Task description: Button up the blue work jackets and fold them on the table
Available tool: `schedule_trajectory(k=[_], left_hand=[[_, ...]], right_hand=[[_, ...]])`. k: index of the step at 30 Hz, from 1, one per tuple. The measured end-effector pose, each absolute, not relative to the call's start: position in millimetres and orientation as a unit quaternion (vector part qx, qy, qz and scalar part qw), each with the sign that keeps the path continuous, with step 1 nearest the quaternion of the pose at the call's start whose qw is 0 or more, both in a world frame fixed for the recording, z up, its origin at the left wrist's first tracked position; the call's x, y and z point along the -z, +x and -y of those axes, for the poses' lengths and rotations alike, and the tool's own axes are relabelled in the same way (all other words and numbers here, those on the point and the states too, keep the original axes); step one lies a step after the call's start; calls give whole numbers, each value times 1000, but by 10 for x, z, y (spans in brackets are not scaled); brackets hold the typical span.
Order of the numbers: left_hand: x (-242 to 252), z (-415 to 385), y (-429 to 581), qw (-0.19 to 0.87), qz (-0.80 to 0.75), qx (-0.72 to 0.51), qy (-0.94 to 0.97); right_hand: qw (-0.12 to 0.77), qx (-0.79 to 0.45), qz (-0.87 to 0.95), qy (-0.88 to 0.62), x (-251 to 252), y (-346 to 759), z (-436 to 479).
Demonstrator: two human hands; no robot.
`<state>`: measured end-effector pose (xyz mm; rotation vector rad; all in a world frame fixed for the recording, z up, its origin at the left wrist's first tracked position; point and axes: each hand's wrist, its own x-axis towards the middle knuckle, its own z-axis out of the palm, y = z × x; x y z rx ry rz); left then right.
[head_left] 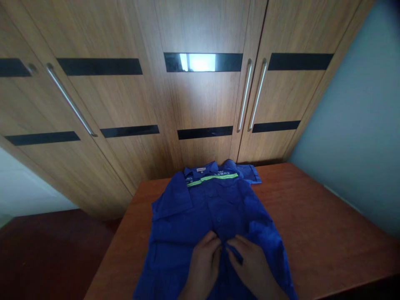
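Observation:
A blue short-sleeved work shirt lies spread front side up, its collar at the far end. A yellow-green reflective stripe with pale lettering above it crosses the chest. Buttons show along the front placket. Low on that placket, my left hand pinches the cloth between bent fingers and thumb. Just to its right, my right hand grips the cloth too, fingertips almost meeting those of the left. Whatever lies right between the fingertips is too dark and small to make out.
The shirt rests on a reddish-brown wooden table. Behind the table stands a wooden wardrobe with metal handles and dark strips. A pale wall borders the right side. Dark red floor shows at left.

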<state>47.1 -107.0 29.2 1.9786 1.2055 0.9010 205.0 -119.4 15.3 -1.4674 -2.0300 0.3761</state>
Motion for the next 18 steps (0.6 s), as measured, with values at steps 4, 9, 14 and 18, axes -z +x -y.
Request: schedule_trajectory(k=[4,9,14,18], left_hand=[[-345,1033,419,344,-461,-350,739],[-334,1035,357,356,-455,-348,738],[-374,1076,368,329,-458,-324,760],[-442,1093,275,310,-470,-317,763]], right_hand=[[339,-96,737,-577,-79,1923,1190],[333,-84,742,-575,-73,1848,1190],[331,-90,749,-567,-107,1835,1167],[399,-96,692,-594,-150,2041,1061]])
